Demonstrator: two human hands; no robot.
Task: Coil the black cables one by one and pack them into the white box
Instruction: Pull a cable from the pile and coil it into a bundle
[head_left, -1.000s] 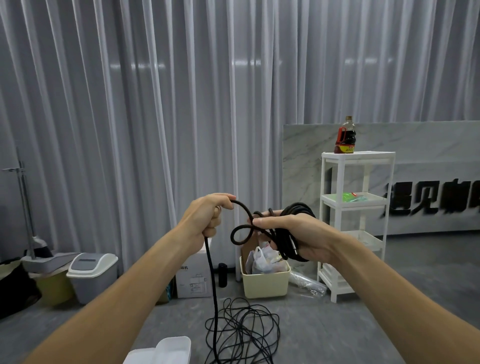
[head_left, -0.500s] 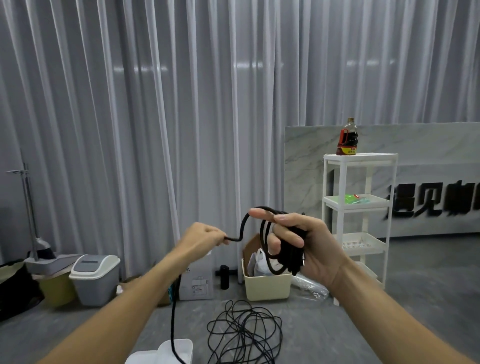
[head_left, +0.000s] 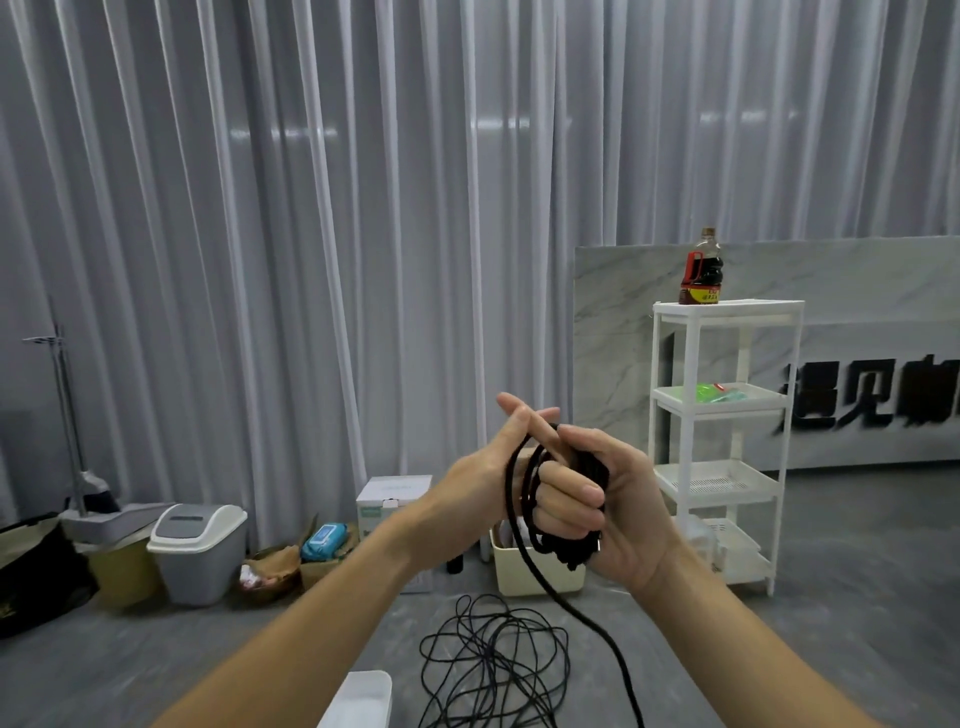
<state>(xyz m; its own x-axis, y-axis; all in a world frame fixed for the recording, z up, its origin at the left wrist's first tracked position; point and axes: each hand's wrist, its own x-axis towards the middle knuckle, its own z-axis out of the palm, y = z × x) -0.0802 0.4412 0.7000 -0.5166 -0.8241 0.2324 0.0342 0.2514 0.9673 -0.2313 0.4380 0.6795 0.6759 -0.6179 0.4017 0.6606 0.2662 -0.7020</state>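
The right hand (head_left: 613, 509) is gripping a black cable coil (head_left: 576, 540) in curled fingers. The left hand (head_left: 488, 478), fingers straight, is touching its loops. The cable tail is trailing down toward loose cables (head_left: 493, 670) on the floor beside the white box (head_left: 358, 701).

Two bare, sleeveless forearms (head_left: 322, 618)

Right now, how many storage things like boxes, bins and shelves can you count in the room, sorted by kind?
White box at the near edge: 1
Cardboard carton by the curtain: 1
Lidded bin: 1
Cream tub: 1
White shelf rack: 1
Total: 5
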